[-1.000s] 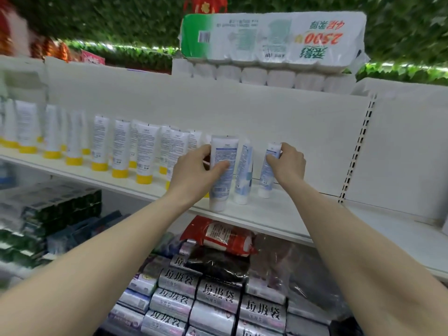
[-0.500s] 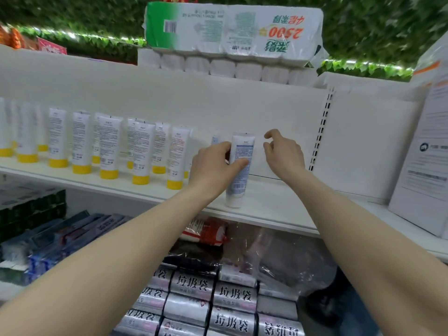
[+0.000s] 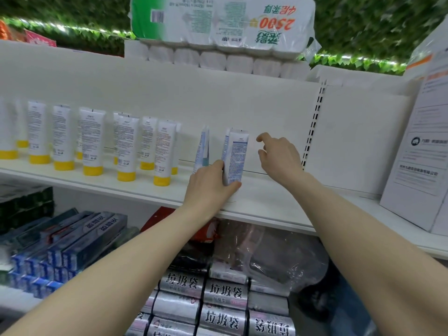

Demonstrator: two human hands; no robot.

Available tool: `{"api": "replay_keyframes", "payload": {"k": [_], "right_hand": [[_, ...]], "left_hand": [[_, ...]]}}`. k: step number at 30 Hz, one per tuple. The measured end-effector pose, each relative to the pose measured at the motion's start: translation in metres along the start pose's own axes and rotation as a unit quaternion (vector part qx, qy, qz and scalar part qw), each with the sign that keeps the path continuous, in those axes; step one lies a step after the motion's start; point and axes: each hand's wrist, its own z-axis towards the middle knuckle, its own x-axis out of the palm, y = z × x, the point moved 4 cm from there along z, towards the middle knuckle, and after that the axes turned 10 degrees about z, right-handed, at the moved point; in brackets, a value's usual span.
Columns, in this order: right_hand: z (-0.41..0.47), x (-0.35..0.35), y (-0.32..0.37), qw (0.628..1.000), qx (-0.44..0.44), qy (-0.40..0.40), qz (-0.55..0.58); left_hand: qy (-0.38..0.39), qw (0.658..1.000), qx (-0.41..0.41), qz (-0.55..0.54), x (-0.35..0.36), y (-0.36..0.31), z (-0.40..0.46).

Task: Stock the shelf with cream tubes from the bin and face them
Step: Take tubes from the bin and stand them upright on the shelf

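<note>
A white-and-blue cream tube (image 3: 236, 156) stands upright on the white shelf (image 3: 266, 202), its printed back facing me. My left hand (image 3: 211, 187) grips its lower part, thumb across the front. A second blue tube (image 3: 226, 144) stands directly behind it, and another blue tube (image 3: 203, 149) stands edge-on to its left. My right hand (image 3: 278, 156) hovers just right of the tube, fingers loosely curled and holding nothing. Left of these, several white tubes with yellow caps (image 3: 162, 154) stand in rows. No bin is in view.
A large pack of toilet rolls (image 3: 223, 27) sits on top of the shelf unit. A white carton (image 3: 421, 154) stands on the shelf at the right. Below are toothpaste boxes (image 3: 72, 243), silver bag rolls (image 3: 225, 301) and a clear plastic bag (image 3: 271, 253).
My left hand has slid down the tube to its base. My right hand has let go of the tubes and drawn off to the right. The view has shifted right.
</note>
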Motion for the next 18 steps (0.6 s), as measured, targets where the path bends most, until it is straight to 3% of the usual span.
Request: {"api": "replay_keyframes", "payload": {"k": [7, 18], "right_hand": [[-0.017, 0.01, 0.01, 0.998, -0.045, 0.009, -0.049], [-0.045, 0.002, 0.013, 0.996, -0.026, 0.031, -0.077]], "left_hand": [[0.026, 0.999, -0.038, 0.022, 0.009, -0.007, 0.012], [0.072, 0.996, -0.03, 0.033, 0.003, -0.003, 0.008]]}}
